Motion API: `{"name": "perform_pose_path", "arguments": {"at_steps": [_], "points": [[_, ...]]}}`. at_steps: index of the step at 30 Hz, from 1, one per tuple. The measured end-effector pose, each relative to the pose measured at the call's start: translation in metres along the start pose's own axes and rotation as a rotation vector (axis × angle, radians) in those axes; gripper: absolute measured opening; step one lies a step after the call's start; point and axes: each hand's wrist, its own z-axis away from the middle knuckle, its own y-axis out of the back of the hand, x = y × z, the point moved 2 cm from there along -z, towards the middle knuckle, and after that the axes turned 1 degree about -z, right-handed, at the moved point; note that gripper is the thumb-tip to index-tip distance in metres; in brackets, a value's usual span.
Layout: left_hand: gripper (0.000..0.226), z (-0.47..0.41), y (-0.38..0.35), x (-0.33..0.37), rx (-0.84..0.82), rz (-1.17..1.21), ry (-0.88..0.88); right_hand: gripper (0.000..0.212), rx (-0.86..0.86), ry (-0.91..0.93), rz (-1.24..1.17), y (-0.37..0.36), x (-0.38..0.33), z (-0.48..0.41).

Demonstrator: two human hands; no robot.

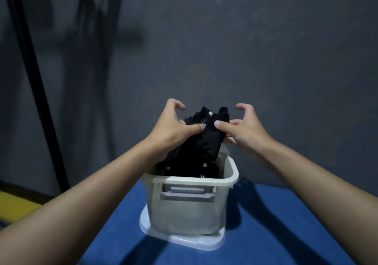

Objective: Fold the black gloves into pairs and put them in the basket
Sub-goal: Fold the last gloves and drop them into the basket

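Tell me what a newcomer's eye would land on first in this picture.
First come the two bare hands at the centre: the left hand and the right hand both pinch a bundle of black gloves just above a pale plastic basket, which already holds more black fabric. Next, the basket stands on a white base on a bright blue table, against a dark grey wall.
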Motion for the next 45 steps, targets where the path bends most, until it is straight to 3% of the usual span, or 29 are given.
{"name": "perform_pose_path", "arguments": {"at_steps": [4, 9, 14, 17, 21, 24, 26, 36, 45], "points": [[0.052, -0.021, 0.001, -0.021, -0.052, -0.214, -0.011, 0.05, -0.016, 0.021, 0.255, -0.011, 0.012, -0.022], [0.04, -0.044, -0.008, -0.044, -0.094, -0.186, 0.106, 0.022, 0.002, 0.069, 0.541, -0.018, 0.031, -0.047], [0.036, -0.052, -0.016, -0.058, -0.154, -0.287, 0.175, 0.043, -0.105, -0.044, 0.697, -0.015, 0.052, -0.054], [0.043, -0.053, -0.021, -0.057, -0.247, -0.497, 0.103, 0.029, -0.167, -0.108, 0.775, -0.015, 0.058, -0.05], [0.047, -0.052, -0.024, -0.05, -0.282, -0.837, -0.086, 0.036, -0.202, -0.115, 0.746, -0.015, 0.061, -0.05], [0.05, -0.053, -0.026, -0.051, -0.335, -0.99, -0.212, 0.022, -0.222, -0.067, 0.723, -0.015, 0.06, -0.05], [0.043, -0.055, -0.026, -0.051, -0.396, -1.041, -0.25, 0.031, -0.242, -0.042, 0.704, -0.012, 0.06, -0.049], [0.052, -0.056, -0.02, -0.078, -0.742, -1.202, -0.138, 0.044, -0.262, -0.104, 0.616, -0.005, 0.068, -0.041], [0.053, -0.055, -0.013, -0.061, -0.609, -1.075, -0.185, 0.045, -0.251, -0.139, 0.431, -0.003, 0.067, -0.027]]}}
